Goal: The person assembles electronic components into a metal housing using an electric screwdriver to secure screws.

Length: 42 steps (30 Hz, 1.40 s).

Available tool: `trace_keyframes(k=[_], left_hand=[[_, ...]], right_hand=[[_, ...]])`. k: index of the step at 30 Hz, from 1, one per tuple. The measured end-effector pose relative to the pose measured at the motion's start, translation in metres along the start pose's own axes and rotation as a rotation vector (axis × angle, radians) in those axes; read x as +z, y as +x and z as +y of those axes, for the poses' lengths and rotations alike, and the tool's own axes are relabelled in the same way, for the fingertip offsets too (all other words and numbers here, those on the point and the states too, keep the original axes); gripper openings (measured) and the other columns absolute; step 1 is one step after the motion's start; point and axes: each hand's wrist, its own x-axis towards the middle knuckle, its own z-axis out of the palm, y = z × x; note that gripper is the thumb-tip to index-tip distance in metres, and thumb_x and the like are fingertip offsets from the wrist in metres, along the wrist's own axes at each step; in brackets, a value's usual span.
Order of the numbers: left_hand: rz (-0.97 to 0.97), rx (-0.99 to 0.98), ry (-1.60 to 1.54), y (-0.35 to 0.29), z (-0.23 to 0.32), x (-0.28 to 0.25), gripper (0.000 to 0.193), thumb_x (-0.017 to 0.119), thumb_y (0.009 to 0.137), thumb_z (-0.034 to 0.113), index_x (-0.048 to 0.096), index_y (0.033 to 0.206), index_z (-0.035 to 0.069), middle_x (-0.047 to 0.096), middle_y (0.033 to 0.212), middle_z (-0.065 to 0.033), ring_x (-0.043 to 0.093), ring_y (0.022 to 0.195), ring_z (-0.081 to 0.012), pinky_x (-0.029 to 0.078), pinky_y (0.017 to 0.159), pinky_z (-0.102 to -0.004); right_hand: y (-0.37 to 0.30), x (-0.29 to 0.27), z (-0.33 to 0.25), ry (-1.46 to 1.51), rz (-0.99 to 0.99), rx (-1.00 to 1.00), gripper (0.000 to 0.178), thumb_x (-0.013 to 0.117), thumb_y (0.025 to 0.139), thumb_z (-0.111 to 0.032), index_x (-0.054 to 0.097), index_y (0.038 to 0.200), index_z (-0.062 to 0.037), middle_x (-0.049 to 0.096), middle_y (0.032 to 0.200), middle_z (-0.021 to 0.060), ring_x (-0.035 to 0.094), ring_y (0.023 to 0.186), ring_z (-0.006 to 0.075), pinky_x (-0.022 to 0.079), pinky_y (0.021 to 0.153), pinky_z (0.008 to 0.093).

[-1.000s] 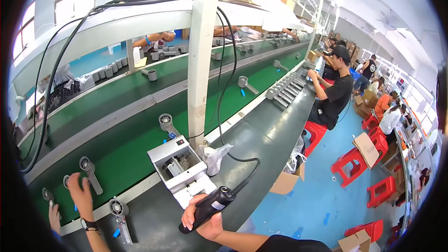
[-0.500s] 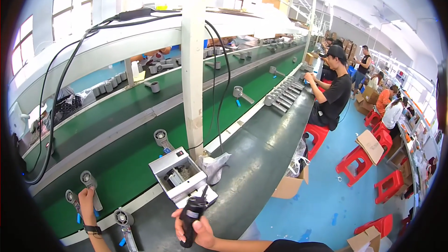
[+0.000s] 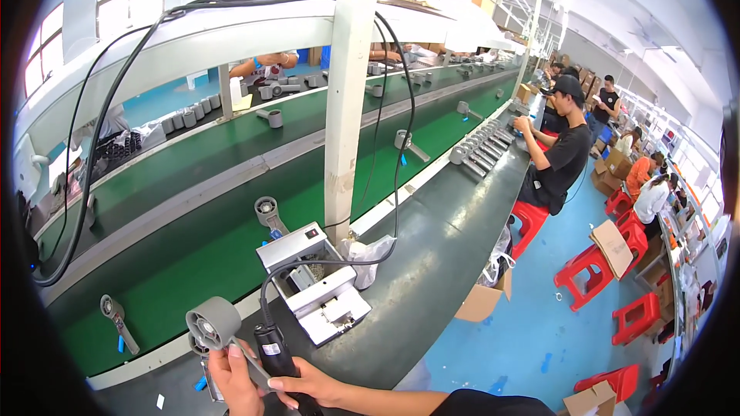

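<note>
"Where is the grey fan (image 3: 216, 320) held?"
"Its handle is pinched by the left hand (image 3: 233, 382); the black corded tool (image 3: 273, 348) is gripped by the right hand (image 3: 310, 384)."
"Beyond the hands?"
"A metal box (image 3: 327, 291) is set on the table (image 3: 420, 262)."

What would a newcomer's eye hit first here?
Probably the grey plastic fan body with a round head, lower left, in the left hand, beside the black cylindrical corded tool in the right hand. Next, the long green conveyor belt running diagonally behind the white upright post, and red plastic stools on the blue floor at right.
</note>
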Motion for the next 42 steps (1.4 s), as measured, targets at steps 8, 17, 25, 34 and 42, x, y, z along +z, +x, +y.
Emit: trace_keyframes(k=[8, 17, 25, 34, 42], left_hand=[[-0.079, 0.060, -0.180, 0.000, -0.005, -0.004, 0.031, 0.052, 0.103, 0.023, 0.059, 0.120, -0.002, 0.064, 0.098, -0.0064, 0.059, 0.082, -0.0127, 0.048, 0.075, -0.0265], [-0.263, -0.081, -0.420, 0.012, -0.034, -0.017, 0.024, 0.057, 0.098, 0.008, 0.061, 0.117, -0.005, 0.067, 0.099, -0.0105, 0.065, 0.081, -0.0167, 0.054, 0.074, -0.0298], [-0.261, -0.181, -0.478, 0.007, -0.023, -0.024, 0.020, 0.059, 0.096, 0.000, 0.063, 0.114, -0.004, 0.069, 0.105, -0.0118, 0.068, 0.091, -0.0190, 0.056, 0.083, -0.0328], [-0.177, -0.077, -0.480, 0.012, -0.029, -0.030, 0.012, 0.063, 0.094, 0.002, 0.064, 0.106, -0.002, 0.070, 0.100, -0.0119, 0.069, 0.088, -0.0184, 0.056, 0.081, -0.0318], [-0.162, -0.051, -0.450, 0.013, -0.031, -0.032, 0.008, 0.064, 0.094, 0.002, 0.064, 0.102, -0.001, 0.071, 0.097, -0.0107, 0.069, 0.085, -0.0181, 0.056, 0.077, -0.0310]], right_hand=[[-0.012, 0.003, -0.029, -0.024, -0.004, -0.128, 0.055, 0.066, 0.093, -0.026, 0.045, 0.134, 0.0032, 0.062, 0.100, 0.0096, 0.050, 0.055, 0.0079, 0.043, 0.053, 0.0223], [-0.012, -0.009, -0.037, -0.032, 0.175, -0.170, 0.048, 0.068, 0.090, -0.023, 0.048, 0.126, 0.0011, 0.065, 0.094, 0.0148, 0.054, 0.055, 0.0122, 0.047, 0.054, 0.0271], [-0.008, -0.004, -0.038, -0.130, 0.216, -0.200, 0.046, 0.068, 0.086, -0.018, 0.050, 0.120, 0.0071, 0.063, 0.088, 0.0197, 0.056, 0.054, 0.0162, 0.050, 0.055, 0.0302], [-0.006, 0.007, -0.031, -0.202, 0.156, -0.162, 0.045, 0.068, 0.086, -0.018, 0.053, 0.116, 0.0123, 0.064, 0.083, 0.0180, 0.056, 0.053, 0.0149, 0.050, 0.055, 0.0289], [-0.007, 0.006, -0.030, -0.201, 0.142, -0.174, 0.042, 0.067, 0.088, -0.009, 0.056, 0.122, 0.0129, 0.066, 0.085, 0.0133, 0.057, 0.058, 0.0110, 0.050, 0.057, 0.0278]])
